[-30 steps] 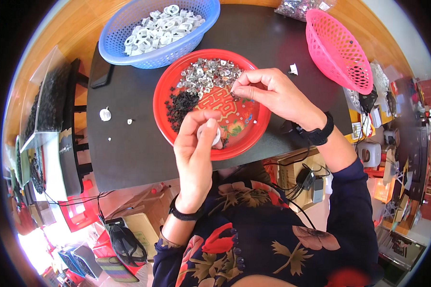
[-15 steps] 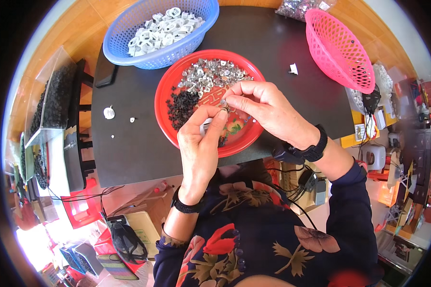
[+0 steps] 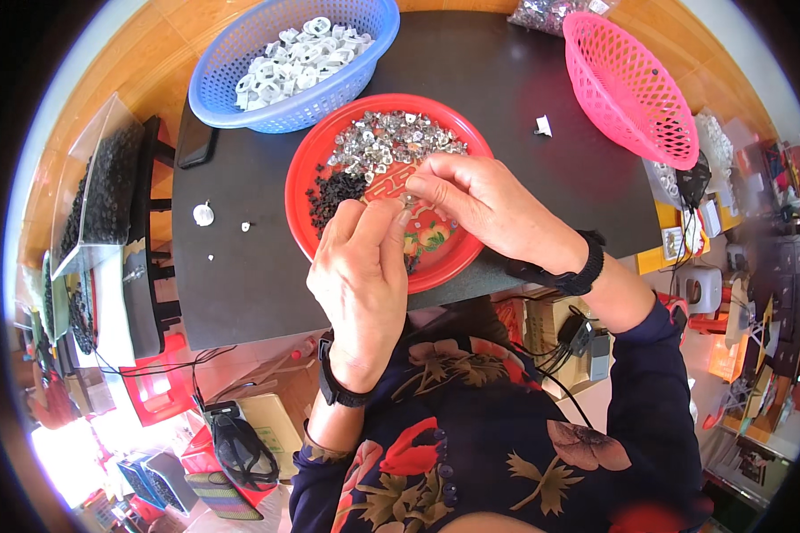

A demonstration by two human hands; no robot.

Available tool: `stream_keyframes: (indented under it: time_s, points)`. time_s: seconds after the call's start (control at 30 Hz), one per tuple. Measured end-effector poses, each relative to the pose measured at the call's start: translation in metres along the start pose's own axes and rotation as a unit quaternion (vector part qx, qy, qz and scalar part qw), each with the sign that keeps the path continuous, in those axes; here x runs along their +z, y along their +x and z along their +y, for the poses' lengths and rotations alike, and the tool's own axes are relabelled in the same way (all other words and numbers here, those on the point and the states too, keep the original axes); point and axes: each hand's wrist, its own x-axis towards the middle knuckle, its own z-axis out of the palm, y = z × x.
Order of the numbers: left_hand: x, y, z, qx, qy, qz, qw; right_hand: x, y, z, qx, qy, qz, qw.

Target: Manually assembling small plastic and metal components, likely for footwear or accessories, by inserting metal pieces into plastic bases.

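Observation:
Over a red round tray [image 3: 299, 233], my two hands meet with their fingertips nearly touching. My left hand [image 3: 360, 266] is closed, its thumb and fingers pinched on something mostly hidden behind them. My right hand [image 3: 471, 197] is also closed, thumb against forefinger, at a small light-coloured piece too small to name. Inside the tray lie a heap of small shiny metal pieces [image 3: 396, 140] at the far side and a pile of small black parts [image 3: 331, 197] at the left. A printed pattern shows on the tray's bottom.
A blue basket [image 3: 206, 99] of white plastic parts [image 3: 298, 67] stands at the far left, a pink basket [image 3: 627, 89] at the far right. On the dark table [image 3: 240, 293] lie a white part [image 3: 543, 126], a round white piece [image 3: 203, 214] and a black phone-like object [image 3: 196, 147].
My left hand has turned over so its back faces up, and its fingers have curled round the white part that showed before. My right hand has shifted slightly left and down.

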Motion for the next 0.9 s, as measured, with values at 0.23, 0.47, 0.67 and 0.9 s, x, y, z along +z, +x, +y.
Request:
stream_keyframes:
  time_s: [0.23, 0.47, 0.67, 0.9]
  points:
    - [0.005, 0.002, -0.002, 0.078, 0.146, 0.008, 0.986, -0.001, 0.003, 0.0, -0.108, -0.101, 0.032, 0.989]
    - [0.006, 0.002, -0.004, 0.075, 0.112, 0.009, 0.991, -0.002, 0.001, 0.001, -0.134, -0.126, 0.007, 0.983]
    - [-0.002, 0.008, -0.018, -0.289, -0.501, -0.171, 0.797, -0.004, -0.004, 0.001, -0.064, 0.024, -0.041, 0.997]
    - [0.004, 0.0, 0.005, -0.113, -0.1, -0.045, 0.987, -0.003, -0.007, -0.004, 0.056, 0.096, -0.013, 0.994]
